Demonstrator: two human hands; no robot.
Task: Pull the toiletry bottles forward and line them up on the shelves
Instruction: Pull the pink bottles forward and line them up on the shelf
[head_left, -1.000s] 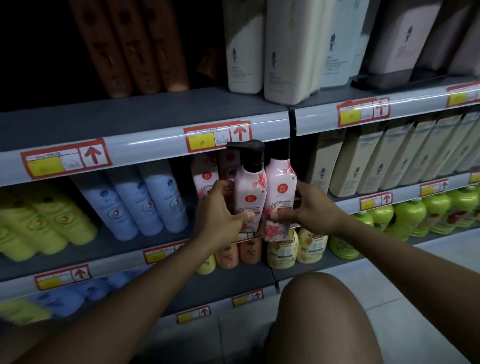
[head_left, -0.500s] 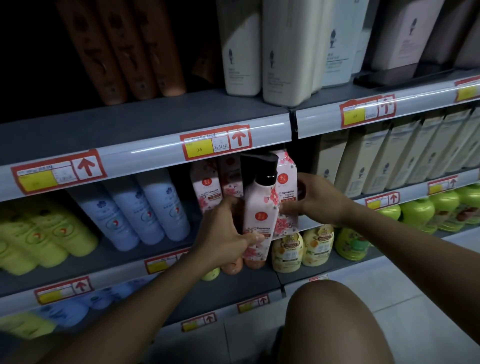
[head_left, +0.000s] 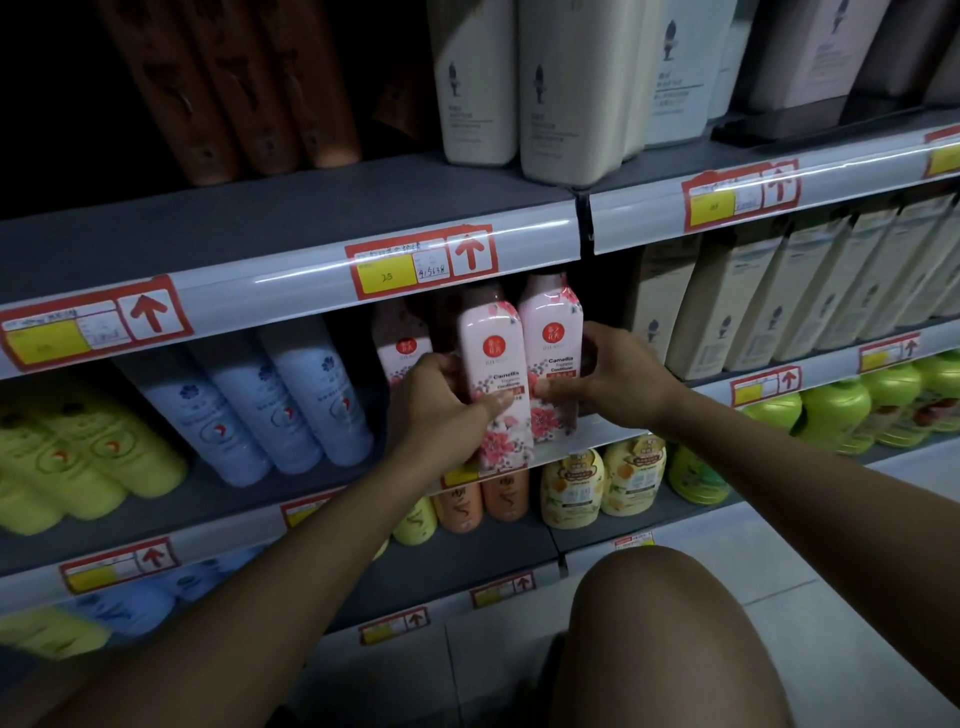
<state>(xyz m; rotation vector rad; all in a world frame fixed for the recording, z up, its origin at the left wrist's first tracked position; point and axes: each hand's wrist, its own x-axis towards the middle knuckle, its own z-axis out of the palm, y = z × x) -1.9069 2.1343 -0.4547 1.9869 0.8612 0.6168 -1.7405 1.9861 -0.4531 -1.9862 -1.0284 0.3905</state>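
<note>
Facing-up of the middle shelf, with places given relative to the red-framed price label with a yellow patch on the rail above. Directly below that label, the left hand is wrapped round the front pink, flower-printed plastic conditioner bottle, thumb across its label, while the right hand clasps the matching pink bottle just to the right; the two bottles stand upright and touching, their bases at the shelf's front lip. A third pink bottle stands behind, below-left of the label (its lower half hidden by the left hand). The step in hand appears to be seating this pair at the edge; the next move probably calls for squaring their faces outward, letting go, then drawing the rear bottle forward. Half a second earlier the left-hand bottle was tilted with its black pump cap showing in front of the rail; now both caps are tucked beneath the rail.
</note>
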